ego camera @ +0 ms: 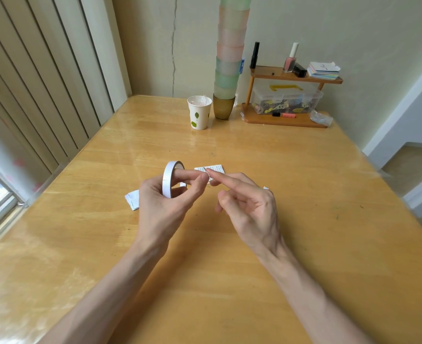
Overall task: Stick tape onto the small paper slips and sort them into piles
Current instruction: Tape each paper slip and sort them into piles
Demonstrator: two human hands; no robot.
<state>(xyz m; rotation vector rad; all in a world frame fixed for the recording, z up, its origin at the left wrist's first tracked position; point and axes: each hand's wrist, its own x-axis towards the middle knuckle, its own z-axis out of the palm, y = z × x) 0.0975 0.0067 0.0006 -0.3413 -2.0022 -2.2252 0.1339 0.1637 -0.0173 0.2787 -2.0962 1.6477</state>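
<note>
Holding the roll of tape (166,180) upright above the table (304,219), my left grip (160,202) has its forefinger hooked through the ring and its thumb curled against the outside. My right grip (247,204) stretches its forefinger to the left fingertip, its other fingers loosely curled. I cannot tell whether it pinches a tape end. The tape is white and narrow. A printed paper slip (216,168) lies on the table just beyond my fingertips, and a white slip (133,199) lies left of my left grip.
</note>
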